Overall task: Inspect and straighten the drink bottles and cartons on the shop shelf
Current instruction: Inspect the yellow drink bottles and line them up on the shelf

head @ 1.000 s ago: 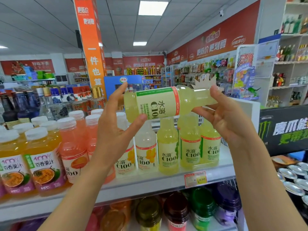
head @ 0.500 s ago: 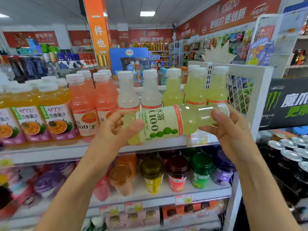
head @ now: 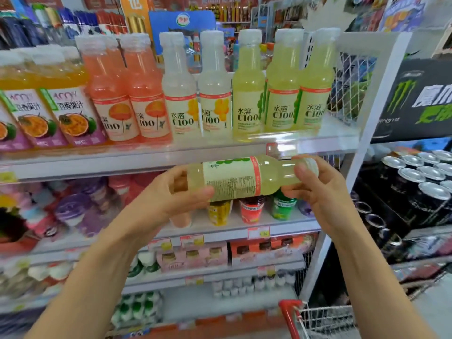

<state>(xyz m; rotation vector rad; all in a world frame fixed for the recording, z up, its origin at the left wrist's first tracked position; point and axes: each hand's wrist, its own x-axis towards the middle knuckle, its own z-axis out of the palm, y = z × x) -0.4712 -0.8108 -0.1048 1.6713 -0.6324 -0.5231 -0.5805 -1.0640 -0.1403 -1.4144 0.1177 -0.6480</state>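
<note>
Nearest, both hands hold a pale green drink bottle (head: pixel 234 178) lying on its side: the left hand (head: pixel 168 199) has its grip curled round the base, and the right hand (head: pixel 322 189) pinches the neck by the white cap. In the last second the bottle has come down from above the row to just under the top shelf (head: pixel 122 162) edge and has been rolled, so the small-print back label now faces up instead of the C100 front. That looks like inspection under way, with standing it back in line yet to come. Behind it, small cups (head: pixel 252 209) sit on the lower shelf. Above, matching C100 bottles (head: pixel 247 94) stand upright, labels forward, beside pink and orange ones. Low right is a red-rimmed wire basket (head: pixel 305 319); further right, stacked black cans (head: pixel 415 172); beyond, blurred shop aisles.
</note>
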